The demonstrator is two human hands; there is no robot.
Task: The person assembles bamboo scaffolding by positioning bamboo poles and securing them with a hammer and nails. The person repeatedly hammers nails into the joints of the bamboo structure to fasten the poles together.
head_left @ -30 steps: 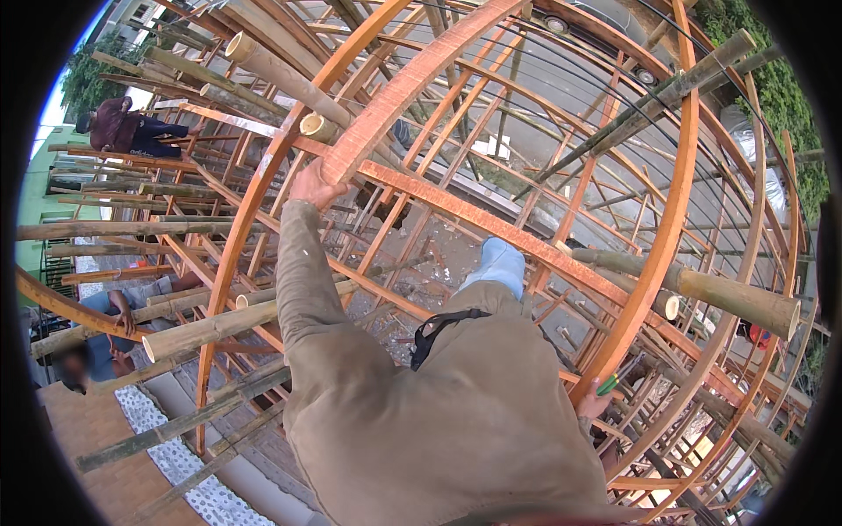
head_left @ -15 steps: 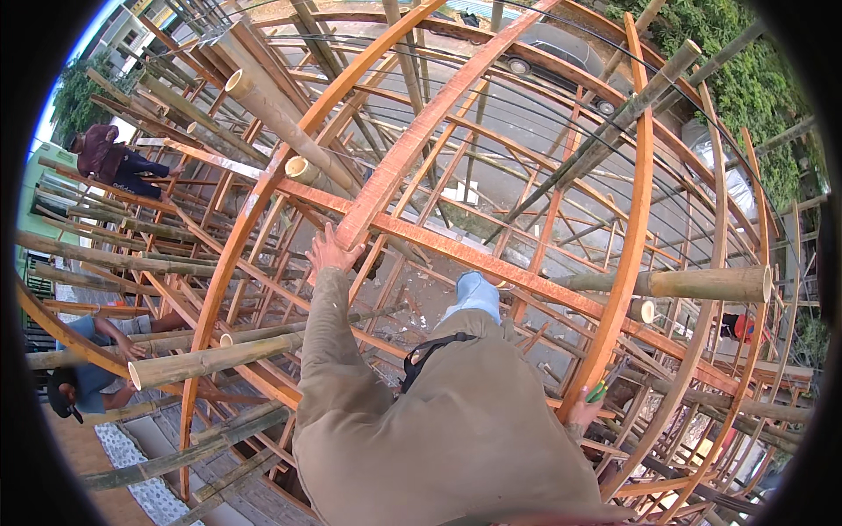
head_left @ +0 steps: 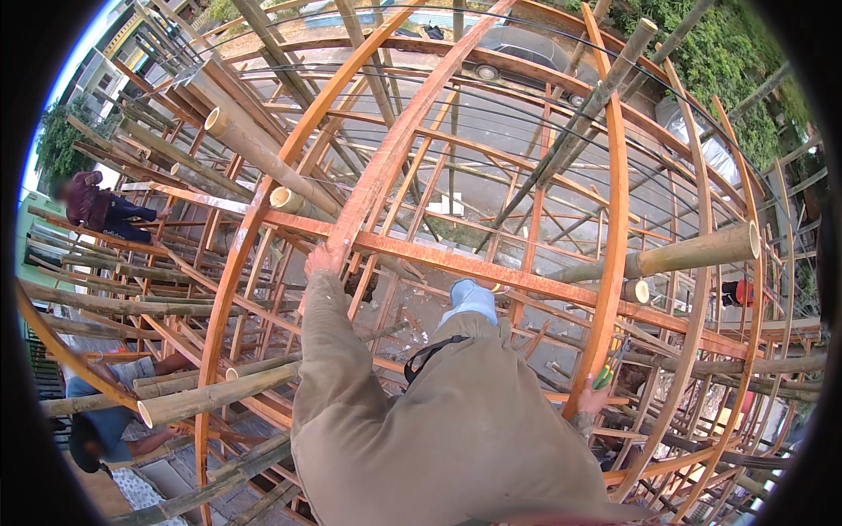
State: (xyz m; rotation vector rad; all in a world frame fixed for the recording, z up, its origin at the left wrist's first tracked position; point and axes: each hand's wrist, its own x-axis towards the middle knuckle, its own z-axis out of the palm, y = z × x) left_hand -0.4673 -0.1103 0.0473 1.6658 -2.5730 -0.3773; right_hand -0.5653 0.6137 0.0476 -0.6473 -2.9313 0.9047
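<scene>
My left hand is closed round the lower end of a long reddish wooden beam, where it meets a crosswise wooden rail. Its fingers are partly hidden by the wood. Low on the right, my right hand holds pliers with green and yellow handles, close beside a curved upright timber. The jaws point up and away from me, and part of the grip is hard to make out.
Bamboo poles jut out with cut ends on both sides, one at right. Far below lie the ground and a parked car. One person is at far left, another bends at lower left. Thin dark cables cross ahead.
My left hand has gone from spread fingers against the beam to fingers curled round its end. The view has shifted slightly; my right hand still holds the pliers beside the curved timber.
</scene>
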